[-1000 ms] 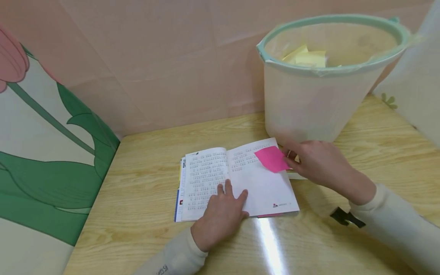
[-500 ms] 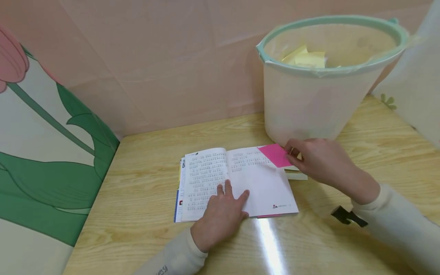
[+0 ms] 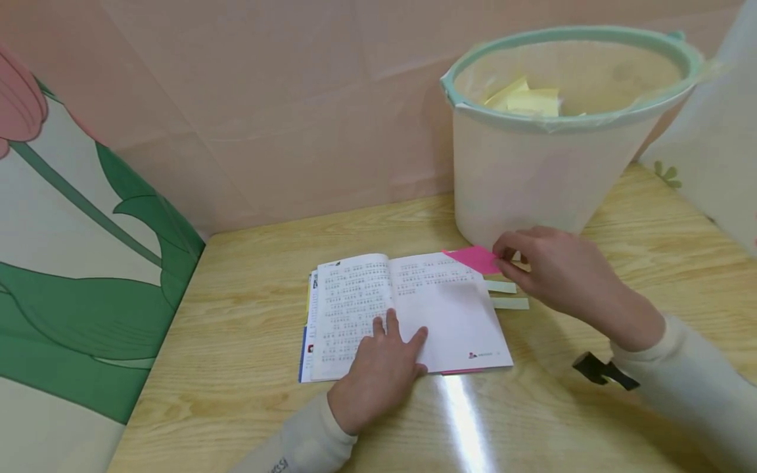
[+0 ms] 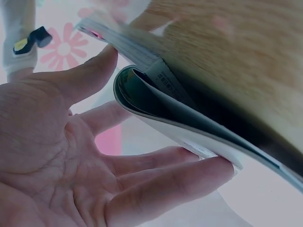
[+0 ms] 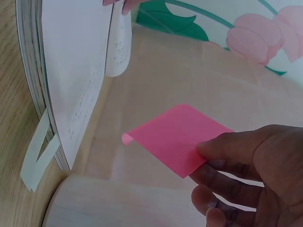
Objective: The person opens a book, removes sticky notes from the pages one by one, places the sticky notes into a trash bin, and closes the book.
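Above the upper right corner of the book (image 3: 408, 307), the pink note (image 5: 175, 137) is pinched by the right hand (image 3: 562, 268). The book is steadied by the left hand (image 3: 381, 371), fingers spread; the note's curled tip is best held clear of the page (image 3: 455, 325).

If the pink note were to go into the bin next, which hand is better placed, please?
Probably the right hand: it pinches the pink note and is nearer the bin, while the left hand rests on the open book.
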A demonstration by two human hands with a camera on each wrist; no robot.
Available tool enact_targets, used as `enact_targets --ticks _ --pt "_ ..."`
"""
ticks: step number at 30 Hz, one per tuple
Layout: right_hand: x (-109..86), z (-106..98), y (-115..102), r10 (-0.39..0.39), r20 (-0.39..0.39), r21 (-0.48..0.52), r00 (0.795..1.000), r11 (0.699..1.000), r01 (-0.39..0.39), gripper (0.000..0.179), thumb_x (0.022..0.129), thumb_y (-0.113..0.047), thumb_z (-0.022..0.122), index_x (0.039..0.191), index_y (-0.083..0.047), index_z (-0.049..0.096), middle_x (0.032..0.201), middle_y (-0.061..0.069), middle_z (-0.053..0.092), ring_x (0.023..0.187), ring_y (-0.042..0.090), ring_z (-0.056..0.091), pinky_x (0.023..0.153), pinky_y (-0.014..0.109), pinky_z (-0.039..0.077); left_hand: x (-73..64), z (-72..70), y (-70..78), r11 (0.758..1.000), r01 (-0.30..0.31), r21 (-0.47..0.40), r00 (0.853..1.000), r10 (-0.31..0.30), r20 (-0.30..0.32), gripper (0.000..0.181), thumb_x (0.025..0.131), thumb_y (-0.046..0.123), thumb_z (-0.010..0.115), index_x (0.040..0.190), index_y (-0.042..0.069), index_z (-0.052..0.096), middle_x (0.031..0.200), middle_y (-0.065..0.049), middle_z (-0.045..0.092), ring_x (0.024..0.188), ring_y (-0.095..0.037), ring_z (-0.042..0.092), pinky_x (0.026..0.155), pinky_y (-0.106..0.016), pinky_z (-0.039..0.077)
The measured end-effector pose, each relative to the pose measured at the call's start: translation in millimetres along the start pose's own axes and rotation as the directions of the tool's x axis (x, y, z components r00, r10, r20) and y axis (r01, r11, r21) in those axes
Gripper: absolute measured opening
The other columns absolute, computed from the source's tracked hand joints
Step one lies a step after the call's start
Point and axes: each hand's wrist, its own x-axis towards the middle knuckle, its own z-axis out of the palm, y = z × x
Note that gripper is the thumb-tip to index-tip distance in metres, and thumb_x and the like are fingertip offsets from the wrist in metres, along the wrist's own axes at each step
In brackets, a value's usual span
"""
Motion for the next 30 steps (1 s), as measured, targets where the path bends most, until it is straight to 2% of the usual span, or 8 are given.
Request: enact_targets --ticks 7,14,16,20,24,26,28,30 --pt "-2.6 -3.2 3.0 -0.061 -0.104 -0.007 0.993 0.998 0.061 0.016 0.076 -0.015 0.082 0.088 -0.019 0.072 0.079 -0.003 0.071 0.067 0.013 0.063 0.05 0.026 0.042 1.9 -1.0 -0.5 0.998 0.011 0.068 0.998 -0.007 -0.063 0.062 0.088 0.057 0.067 0.138 0.022 0.058 0.133 -0.024 0.053 0.111 -0.037 0.061 0.066 -0.039 0.058" --pt "-6.2 -12.4 1.5 -0.051 -0.147 -0.02 0.988 0.999 0.048 0.018 0.076 -0.014 0.082 0.089 -0.021 0.072 0.081 -0.006 0.071 0.07 0.013 0.063 0.05 0.027 0.043 1.6 3.7 0.3 0.992 0.025 0.121 0.994 -0.012 -0.106 0.069 0.086 0.061 0.065 0.137 0.017 0.059 0.136 -0.028 0.052 0.117 -0.039 0.06 0.061 -0.035 0.058" --pt "-6.7 -19.1 0.9 -0.054 -0.194 -0.028 0.979 0.998 0.05 0.019 0.075 -0.014 0.083 0.09 -0.02 0.072 0.081 -0.004 0.071 0.069 0.014 0.062 0.048 0.026 0.041 0.9 4.7 -0.2 0.989 0.02 0.15 0.991 -0.001 -0.131 0.069 0.086 0.063 0.063 0.137 0.017 0.06 0.134 -0.029 0.054 0.115 -0.038 0.061 0.059 -0.033 0.057" --pt "-7.6 -37.5 0.8 -0.057 -0.343 -0.014 0.938 0.998 0.056 0.022 0.074 -0.013 0.083 0.093 -0.016 0.072 0.083 0.001 0.07 0.064 0.014 0.055 0.05 0.022 0.037 0.2 4.9 -0.8 0.98 0.014 0.2 0.991 0.013 -0.135 0.069 0.087 0.064 0.059 0.138 0.018 0.059 0.134 -0.029 0.057 0.115 -0.038 0.063 0.06 -0.033 0.058" --pt "-9.7 -51.2 0.0 -0.052 -0.48 0.064 0.876 0.993 0.095 0.017 0.079 -0.011 0.079 0.095 -0.01 0.074 0.083 0.004 0.07 0.071 -0.005 0.047 0.062 0.012 0.036 -0.1 3.9 0.1 0.974 0.017 0.224 0.994 0.007 -0.105 0.068 0.089 0.064 0.054 0.141 0.019 0.057 0.136 -0.029 0.057 0.118 -0.038 0.063 0.062 -0.036 0.058" --pt "-10.9 -56.2 -0.3 -0.051 -0.521 0.116 0.852 0.985 0.13 0.016 0.086 -0.018 0.075 0.096 -0.005 0.074 0.085 0.007 0.072 0.077 -0.015 0.044 0.067 0.007 0.036 0.3 3.7 1.0 0.971 0.018 0.239 0.994 0.009 -0.113 0.068 0.089 0.065 0.054 0.14 0.019 0.057 0.136 -0.028 0.058 0.118 -0.038 0.063 0.063 -0.037 0.059" --pt "-12.0 -60.2 -0.2 -0.035 -0.55 0.169 0.835 0.974 0.152 0.023 0.09 -0.022 0.072 0.098 -0.001 0.074 0.086 -0.001 0.072 0.082 -0.02 0.046 0.07 0.003 0.037 0.8 3.7 1.8 0.967 0.017 0.254 0.992 0.017 -0.128 0.068 0.089 0.065 0.053 0.139 0.019 0.058 0.134 -0.028 0.059 0.117 -0.037 0.064 0.065 -0.038 0.059" --pt "-13.5 -63.2 0.5 -0.006 -0.569 0.204 0.822 0.968 0.148 0.029 0.092 -0.025 0.07 0.099 0.003 0.074 0.088 -0.015 0.07 0.082 -0.021 0.049 0.072 0.001 0.038 0.9 3.8 3.0 0.962 0.02 0.272 0.987 0.024 -0.158 0.067 0.089 0.065 0.055 0.138 0.02 0.059 0.133 -0.027 0.06 0.115 -0.036 0.065 0.066 -0.039 0.059"
